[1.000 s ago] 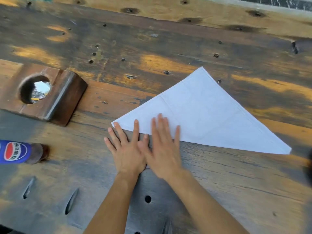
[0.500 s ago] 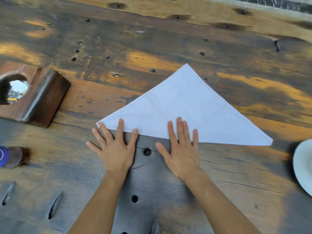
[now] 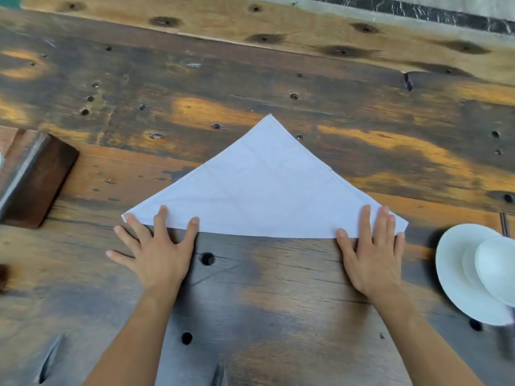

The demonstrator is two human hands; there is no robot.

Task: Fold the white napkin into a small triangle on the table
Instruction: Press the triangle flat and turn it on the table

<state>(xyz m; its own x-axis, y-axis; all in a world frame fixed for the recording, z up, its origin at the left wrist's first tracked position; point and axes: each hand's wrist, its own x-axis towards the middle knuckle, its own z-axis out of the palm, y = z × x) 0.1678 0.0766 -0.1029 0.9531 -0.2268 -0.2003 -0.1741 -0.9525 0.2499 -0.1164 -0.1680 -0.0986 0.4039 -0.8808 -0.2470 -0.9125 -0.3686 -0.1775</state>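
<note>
The white napkin (image 3: 264,190) lies flat on the worn wooden table (image 3: 278,288) as a large triangle, its long folded edge toward me and its tip pointing away. My left hand (image 3: 156,252) rests flat with spread fingers, fingertips pressing the napkin's near edge by the left corner. At the right corner my right hand (image 3: 372,252) lies flat too, its fingers on the cloth. Neither hand grips anything.
A white plate with a white bowl on it (image 3: 473,274) sits at the right edge, close to my right hand. A dark wooden block (image 3: 33,179) stands at the left. The table has many small holes and slots.
My hands have slid apart along the napkin's near edge, from side by side near the left corner to one at each end. The view has shifted, bringing the plate in at the right.
</note>
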